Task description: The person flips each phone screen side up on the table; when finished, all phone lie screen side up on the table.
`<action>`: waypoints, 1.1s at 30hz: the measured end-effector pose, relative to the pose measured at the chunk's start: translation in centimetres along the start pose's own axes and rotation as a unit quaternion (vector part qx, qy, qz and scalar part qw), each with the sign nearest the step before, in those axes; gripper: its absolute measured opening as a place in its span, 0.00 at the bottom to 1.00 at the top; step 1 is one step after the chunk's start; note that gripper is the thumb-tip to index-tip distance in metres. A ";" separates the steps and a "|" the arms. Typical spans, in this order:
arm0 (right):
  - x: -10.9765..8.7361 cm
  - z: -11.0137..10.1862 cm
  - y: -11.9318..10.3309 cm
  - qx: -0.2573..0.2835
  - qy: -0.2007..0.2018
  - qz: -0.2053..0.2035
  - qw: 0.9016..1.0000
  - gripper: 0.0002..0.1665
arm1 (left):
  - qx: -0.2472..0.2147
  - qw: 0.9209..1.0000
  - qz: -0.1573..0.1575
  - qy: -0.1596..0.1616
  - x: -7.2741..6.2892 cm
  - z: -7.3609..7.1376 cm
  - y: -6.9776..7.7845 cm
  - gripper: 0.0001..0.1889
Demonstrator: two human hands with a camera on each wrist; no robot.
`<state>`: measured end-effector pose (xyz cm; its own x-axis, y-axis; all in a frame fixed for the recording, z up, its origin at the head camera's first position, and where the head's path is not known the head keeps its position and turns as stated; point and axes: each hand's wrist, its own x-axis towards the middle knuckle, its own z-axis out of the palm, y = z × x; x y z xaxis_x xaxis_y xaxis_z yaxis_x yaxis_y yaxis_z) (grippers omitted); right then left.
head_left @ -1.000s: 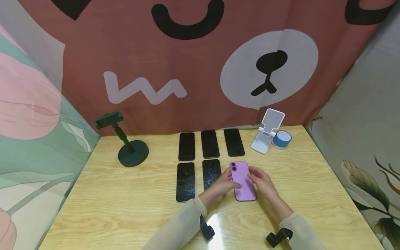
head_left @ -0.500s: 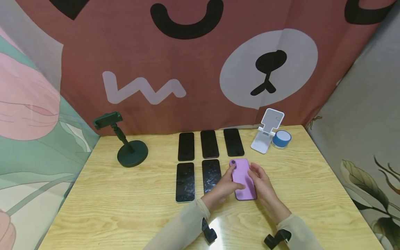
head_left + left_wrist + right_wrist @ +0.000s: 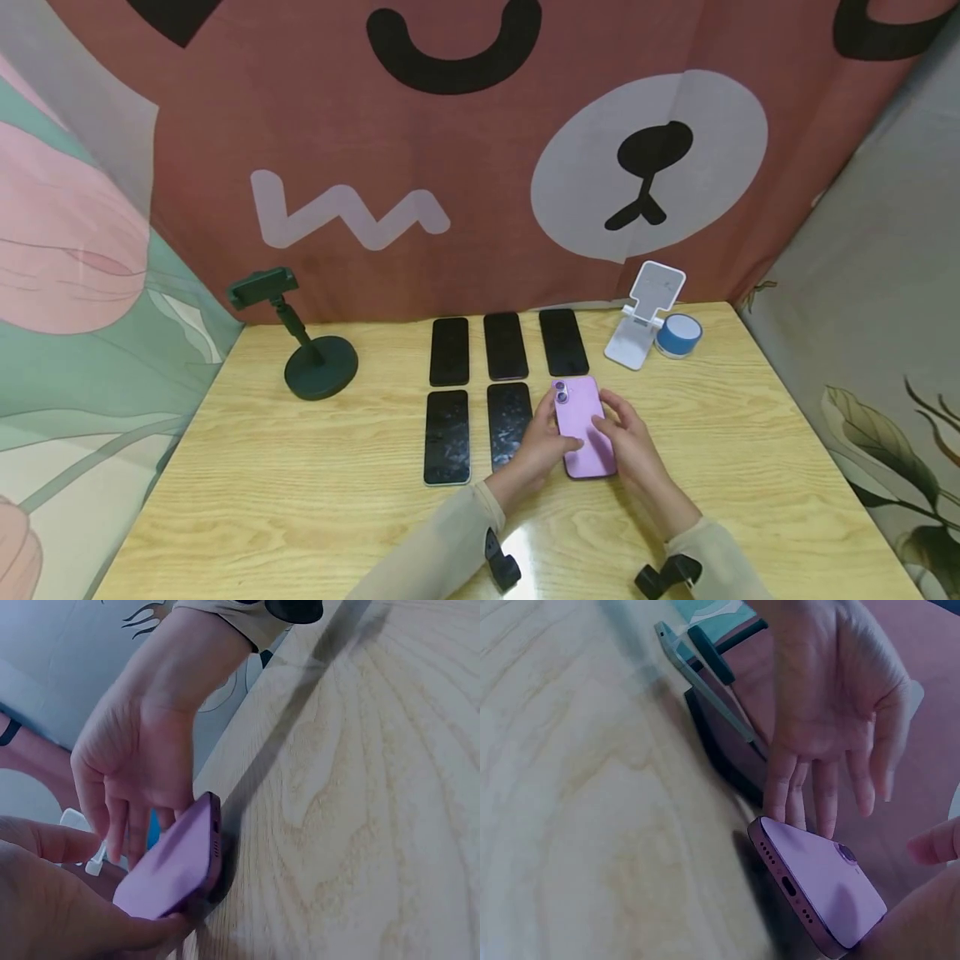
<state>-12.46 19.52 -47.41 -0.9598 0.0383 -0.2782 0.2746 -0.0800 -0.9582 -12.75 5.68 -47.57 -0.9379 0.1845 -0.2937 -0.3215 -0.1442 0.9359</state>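
Note:
A purple smartphone (image 3: 583,427) lies back up between both hands, its camera lenses at the top left corner. It is a little above the wooden table, and its shadow shows beside it in the wrist views. My left hand (image 3: 542,442) holds its left edge, the thumb reaching over the back. At the right edge, my right hand (image 3: 633,442) holds it with fingers along the side. In the left wrist view the phone's bottom edge, with its port, faces the camera. Close to my left hand lies a dark-screened phone (image 3: 508,421), partly covered by the wrist.
Several more phones lie screen up in two rows, among them a front-left phone (image 3: 447,437) and a back-right phone (image 3: 564,342). A white folding phone stand (image 3: 643,321) and a blue-and-white round object (image 3: 678,335) are at the back right. A dark green stand (image 3: 321,367) stands left.
The purple phone has shifted slightly away from me with both hands on it. My left index finger, over the camera lenses half a second ago, has moved off them.

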 end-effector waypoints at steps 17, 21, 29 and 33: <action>-0.6 0.0 -1.8 0.041 -0.017 0.013 0.999 0.33 | -0.045 0.999 0.011 0.011 0.2 -1.1 0.4 0.47; -0.4 0.3 -2.3 0.054 -0.011 0.002 0.998 0.32 | -0.058 0.998 0.020 0.022 0.3 -1.0 0.6 0.46; -0.4 0.9 -2.8 0.083 -0.010 -0.009 0.997 0.32 | -0.073 0.997 0.019 -0.010 0.4 -1.3 0.5 0.45; -0.5 0.9 -2.7 0.072 -0.014 -0.008 0.997 0.33 | -0.086 0.996 0.023 -0.032 0.4 -1.5 0.4 0.44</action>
<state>-12.80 18.78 -44.64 -0.9660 0.0140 -0.2583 0.2489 -0.2226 -0.9426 -13.44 4.23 -47.58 -0.9437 0.2347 -0.2332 -0.3010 -0.3166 0.8995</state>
